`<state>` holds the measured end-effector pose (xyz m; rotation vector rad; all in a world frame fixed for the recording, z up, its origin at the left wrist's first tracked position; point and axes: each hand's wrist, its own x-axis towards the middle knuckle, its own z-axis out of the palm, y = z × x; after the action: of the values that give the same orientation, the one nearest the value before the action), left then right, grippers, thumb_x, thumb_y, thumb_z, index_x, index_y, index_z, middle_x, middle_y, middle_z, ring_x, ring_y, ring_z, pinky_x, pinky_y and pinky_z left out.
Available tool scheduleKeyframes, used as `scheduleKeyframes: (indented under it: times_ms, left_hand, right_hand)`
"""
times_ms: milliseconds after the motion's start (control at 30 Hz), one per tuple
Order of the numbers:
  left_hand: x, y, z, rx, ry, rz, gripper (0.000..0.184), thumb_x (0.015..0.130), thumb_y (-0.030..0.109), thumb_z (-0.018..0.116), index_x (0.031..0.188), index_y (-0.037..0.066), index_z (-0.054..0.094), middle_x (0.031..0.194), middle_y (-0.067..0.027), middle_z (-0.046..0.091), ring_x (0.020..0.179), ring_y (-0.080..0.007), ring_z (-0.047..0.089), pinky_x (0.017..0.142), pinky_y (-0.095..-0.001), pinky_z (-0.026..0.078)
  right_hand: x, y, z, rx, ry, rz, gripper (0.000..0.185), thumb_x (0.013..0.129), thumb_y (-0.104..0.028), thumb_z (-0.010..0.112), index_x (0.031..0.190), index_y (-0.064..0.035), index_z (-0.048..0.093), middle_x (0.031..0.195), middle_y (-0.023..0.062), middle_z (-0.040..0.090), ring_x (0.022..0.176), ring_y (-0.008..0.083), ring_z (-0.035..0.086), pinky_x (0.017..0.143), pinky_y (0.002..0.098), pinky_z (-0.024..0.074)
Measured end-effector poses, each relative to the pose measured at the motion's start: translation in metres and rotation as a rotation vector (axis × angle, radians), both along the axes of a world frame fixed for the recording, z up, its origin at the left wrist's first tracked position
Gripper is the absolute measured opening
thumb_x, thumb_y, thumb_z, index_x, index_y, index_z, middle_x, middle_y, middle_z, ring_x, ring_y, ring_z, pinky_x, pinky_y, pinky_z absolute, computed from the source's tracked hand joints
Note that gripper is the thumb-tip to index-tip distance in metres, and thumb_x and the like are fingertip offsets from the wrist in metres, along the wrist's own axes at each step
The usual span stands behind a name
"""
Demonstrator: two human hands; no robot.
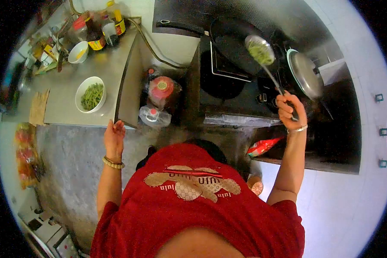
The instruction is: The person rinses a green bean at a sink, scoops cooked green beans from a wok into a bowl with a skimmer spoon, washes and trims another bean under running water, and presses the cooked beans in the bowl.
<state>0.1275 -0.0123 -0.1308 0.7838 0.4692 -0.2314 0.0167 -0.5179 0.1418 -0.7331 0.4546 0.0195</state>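
Note:
My right hand (291, 111) is closed around the dark handle of a metal ladle (268, 74). Green vegetable pieces (259, 50) lie in its bowl, which is held above a black wok (230, 41) on the stove. At the counter's front edge is my left hand (114, 139), its fingers slightly apart and nothing in them; whether it touches the edge is hard to tell. Just beyond it on the counter stands a white bowl (80, 99) holding cut green beans (92, 96).
A second white bowl (78, 53) with something yellow and several sauce bottles (94, 34) stand at the counter's back. A metal lid (306, 74) lies right of the wok. Plastic jugs (161, 90) fill the gap between counter (66, 114) and stove. A red packet (263, 147) lies low right.

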Motion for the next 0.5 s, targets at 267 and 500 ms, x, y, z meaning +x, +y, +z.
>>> scheduleKeyframes:
  times_ms: [267, 500]
  left_hand:
    - [0.005, 0.008, 0.004, 0.045, 0.021, 0.025, 0.031, 0.089, 0.031, 0.05, 0.066, 0.012, 0.043, 0.09, -0.0076, 0.059, 0.091, -0.0187, 0.053, 0.082, -0.0313, 0.04]
    - [0.002, 0.0, 0.014, 0.051, 0.045, 0.042, 0.029, 0.09, 0.031, 0.049, 0.068, 0.011, 0.045, 0.091, -0.0088, 0.06, 0.089, -0.0195, 0.054, 0.082, -0.0323, 0.041]
  right_hand:
    - [-0.002, 0.018, 0.071, -0.328, -0.177, -0.103, 0.013, 0.09, -0.013, 0.041, 0.082, -0.0036, 0.039, 0.054, -0.0002, 0.035, 0.038, 0.0057, 0.033, 0.031, 0.0194, 0.0279]
    - [0.007, -0.005, 0.005, -0.12, 0.029, -0.01, 0.014, 0.087, -0.013, 0.047, 0.078, -0.0041, 0.041, 0.064, 0.0023, 0.04, 0.044, 0.0083, 0.037, 0.034, 0.0199, 0.0295]
